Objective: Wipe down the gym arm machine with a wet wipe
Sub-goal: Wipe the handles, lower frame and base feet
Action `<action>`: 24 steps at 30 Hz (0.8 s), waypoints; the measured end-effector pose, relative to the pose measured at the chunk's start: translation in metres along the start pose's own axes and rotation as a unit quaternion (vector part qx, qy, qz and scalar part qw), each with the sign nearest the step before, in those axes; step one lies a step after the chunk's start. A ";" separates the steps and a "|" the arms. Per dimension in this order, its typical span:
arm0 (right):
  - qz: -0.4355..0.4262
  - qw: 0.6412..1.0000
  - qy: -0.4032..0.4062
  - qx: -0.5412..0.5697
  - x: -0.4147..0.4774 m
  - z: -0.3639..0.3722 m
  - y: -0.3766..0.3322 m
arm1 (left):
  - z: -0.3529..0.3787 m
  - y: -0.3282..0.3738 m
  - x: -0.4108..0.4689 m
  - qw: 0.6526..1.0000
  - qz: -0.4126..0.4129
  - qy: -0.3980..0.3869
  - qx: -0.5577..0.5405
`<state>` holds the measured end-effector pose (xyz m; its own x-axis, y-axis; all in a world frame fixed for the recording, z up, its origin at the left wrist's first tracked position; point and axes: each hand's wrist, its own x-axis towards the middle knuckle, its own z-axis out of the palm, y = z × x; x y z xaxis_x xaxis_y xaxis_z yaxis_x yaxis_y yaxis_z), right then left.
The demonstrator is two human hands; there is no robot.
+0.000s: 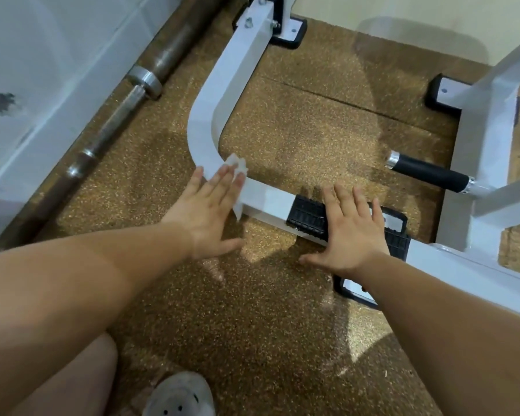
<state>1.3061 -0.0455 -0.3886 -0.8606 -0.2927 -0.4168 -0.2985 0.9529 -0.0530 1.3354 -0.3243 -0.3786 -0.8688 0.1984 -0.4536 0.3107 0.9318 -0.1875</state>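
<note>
Left hand point(210, 211) is flat on the wet wipe point(236, 165), fingers point(222, 178) straight and close together, pressing it onto the bend of the machine's white frame point(219, 94) down by the floor point(297, 139). Right hand point(351, 232) rests spread out on the black ribbed pad point(305, 216) just beside it. A barbell point(126, 106) lies along the wall on the left, a black-grip handle point(427, 172) sticks out on the right, and there's a white shoe point(179, 396) near the bottom edge.

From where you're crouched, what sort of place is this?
Most likely a gym: a steel barbell lies on speckled flooring, and a white machine frame with a black grip handle stands beside it.
</note>
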 end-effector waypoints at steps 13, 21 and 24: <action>0.010 0.999 -0.043 0.012 0.001 -0.008 0.000 | -0.007 0.019 0.009 0.995 0.093 0.008 -0.018; 0.061 0.996 -0.058 -0.006 0.007 -0.012 -0.017 | 0.000 -0.048 0.016 0.998 0.060 -0.005 0.023; 0.015 1.000 -0.018 0.005 0.022 -0.017 -0.033 | -0.001 -0.026 0.026 0.985 0.168 0.022 0.020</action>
<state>1.2901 -0.0843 -0.3808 -0.8540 -0.2604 -0.4504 -0.2673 0.9623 -0.0496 1.3040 -0.3425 -0.3847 -0.7295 0.5080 -0.4580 0.5980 0.7987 -0.0666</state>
